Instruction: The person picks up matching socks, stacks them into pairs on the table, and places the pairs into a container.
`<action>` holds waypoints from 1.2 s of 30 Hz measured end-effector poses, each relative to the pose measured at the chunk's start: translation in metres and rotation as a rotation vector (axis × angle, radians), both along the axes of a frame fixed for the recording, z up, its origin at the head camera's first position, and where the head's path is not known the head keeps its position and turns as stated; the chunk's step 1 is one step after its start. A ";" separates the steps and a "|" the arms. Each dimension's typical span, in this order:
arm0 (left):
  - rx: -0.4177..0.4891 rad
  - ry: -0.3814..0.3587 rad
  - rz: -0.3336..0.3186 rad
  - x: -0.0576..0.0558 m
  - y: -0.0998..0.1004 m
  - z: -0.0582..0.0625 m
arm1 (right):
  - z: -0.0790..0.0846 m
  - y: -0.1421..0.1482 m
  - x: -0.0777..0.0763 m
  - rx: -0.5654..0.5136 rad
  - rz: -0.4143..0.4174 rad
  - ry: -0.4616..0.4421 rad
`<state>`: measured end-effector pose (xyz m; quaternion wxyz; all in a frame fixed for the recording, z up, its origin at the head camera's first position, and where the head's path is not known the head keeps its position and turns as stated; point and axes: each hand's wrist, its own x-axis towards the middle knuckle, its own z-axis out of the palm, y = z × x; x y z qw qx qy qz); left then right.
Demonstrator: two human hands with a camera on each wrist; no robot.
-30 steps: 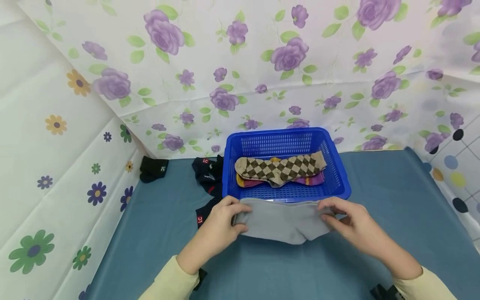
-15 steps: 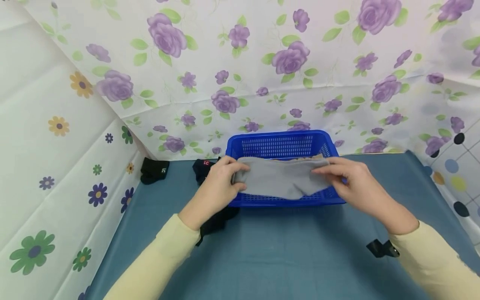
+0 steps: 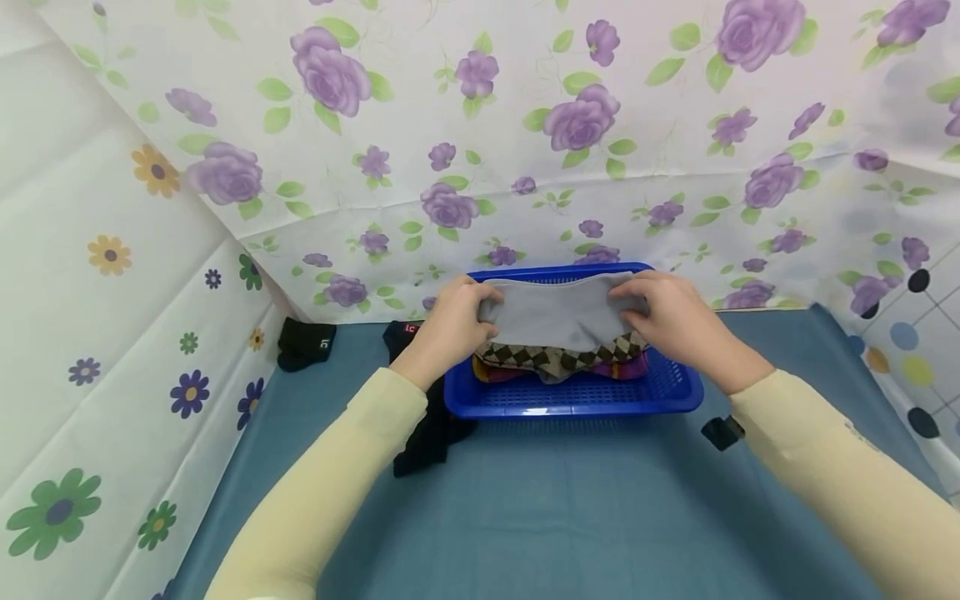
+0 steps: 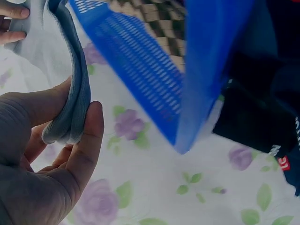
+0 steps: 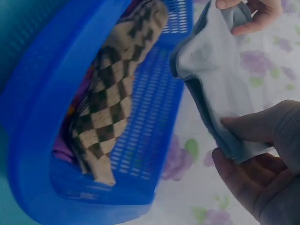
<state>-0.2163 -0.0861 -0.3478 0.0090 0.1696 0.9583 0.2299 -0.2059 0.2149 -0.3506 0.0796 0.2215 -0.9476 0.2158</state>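
Stretched between both hands is a grey sock (image 3: 558, 312), apparently a layered pair, held above the blue basket (image 3: 573, 411). At one end my left hand (image 3: 450, 329) pinches it; in the left wrist view the thumb and fingers (image 4: 89, 136) clamp its folded layers. The other end is pinched by my right hand (image 3: 675, 325), as the right wrist view also shows with the sock (image 5: 215, 79). Beneath it in the basket lie brown-and-beige checked socks (image 3: 555, 360), on top of purple and yellow socks (image 3: 626, 368). The grey sock partly hides the checked ones in the head view.
Dark socks with red labels (image 3: 427, 442) lie left of the basket, partly behind my left arm. A separate black sock (image 3: 306, 342) is further left. A small black object (image 3: 723, 432) shows by the right sleeve. A floral sheet (image 3: 450, 125) hangs behind the basket.
Both hands have carried the grey sock away from me, from in front of the basket to above its back part. The checked socks were covered midway and are partly visible again.
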 end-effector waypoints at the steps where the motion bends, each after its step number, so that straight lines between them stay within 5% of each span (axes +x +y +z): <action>1: -0.007 -0.010 0.003 -0.005 0.001 -0.004 | -0.002 -0.001 -0.005 0.010 -0.014 -0.042; 6: -0.028 -0.064 -0.011 -0.024 0.006 -0.023 | -0.014 -0.005 -0.030 0.059 -0.067 -0.250; 12: -0.028 -0.144 -0.013 -0.039 0.006 -0.041 | -0.035 -0.008 -0.049 0.101 -0.020 -0.427; 21: -0.058 -0.205 -0.056 -0.051 0.009 -0.051 | -0.054 -0.005 -0.061 0.170 0.001 -0.441; 36: -0.179 -0.237 -0.040 -0.053 0.011 -0.062 | -0.056 -0.017 -0.067 0.353 0.056 -0.372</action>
